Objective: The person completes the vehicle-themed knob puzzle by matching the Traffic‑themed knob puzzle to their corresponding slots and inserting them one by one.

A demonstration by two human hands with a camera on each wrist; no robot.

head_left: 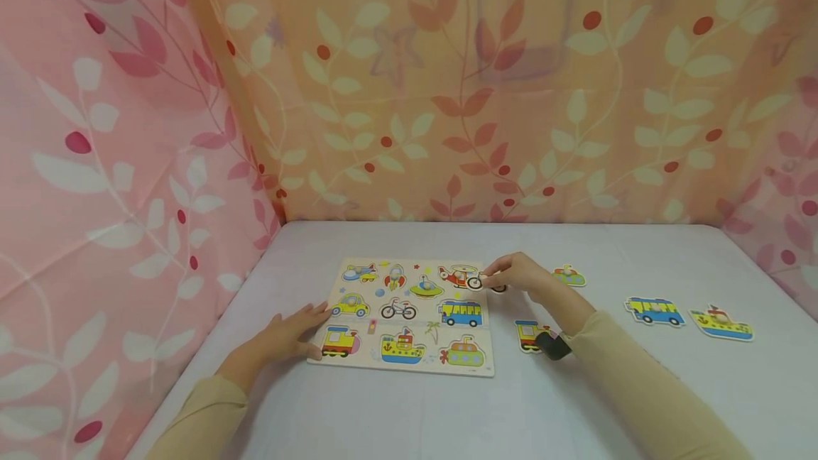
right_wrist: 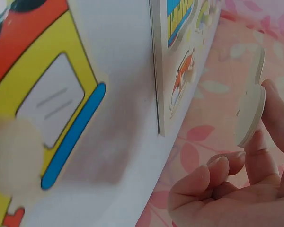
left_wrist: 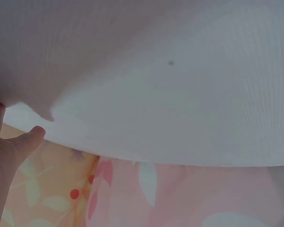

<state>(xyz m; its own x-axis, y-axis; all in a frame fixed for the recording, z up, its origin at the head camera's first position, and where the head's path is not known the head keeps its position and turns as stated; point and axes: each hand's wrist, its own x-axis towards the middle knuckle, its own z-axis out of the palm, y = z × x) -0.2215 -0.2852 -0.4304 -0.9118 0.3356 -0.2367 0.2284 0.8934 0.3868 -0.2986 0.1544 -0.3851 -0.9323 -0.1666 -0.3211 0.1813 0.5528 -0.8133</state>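
Observation:
My right hand (head_left: 522, 277) pinches a bicycle puzzle piece (head_left: 474, 282) over the right edge of the pegboard puzzle (head_left: 367, 368), beside the helicopter (head_left: 455, 276). In the right wrist view, the wooden bicycle piece (right_wrist: 250, 113) stands edge-on between thumb and finger, its other fingers curled below. A printed bicycle (head_left: 399, 309) shows in the middle of the board. My left hand (head_left: 290, 334) rests at the board's left edge with its fingers spread. The left wrist view catches only part of that hand (left_wrist: 9, 146).
A train piece (head_left: 527, 336) lies right of the board, partly covered by a dark wrist device (head_left: 553, 346). Farther right are a submarine piece (head_left: 569, 275), a bus piece (head_left: 655, 311) and a ship piece (head_left: 722, 323). Floral curtains (head_left: 409, 91) stand behind the white table (head_left: 396, 417).

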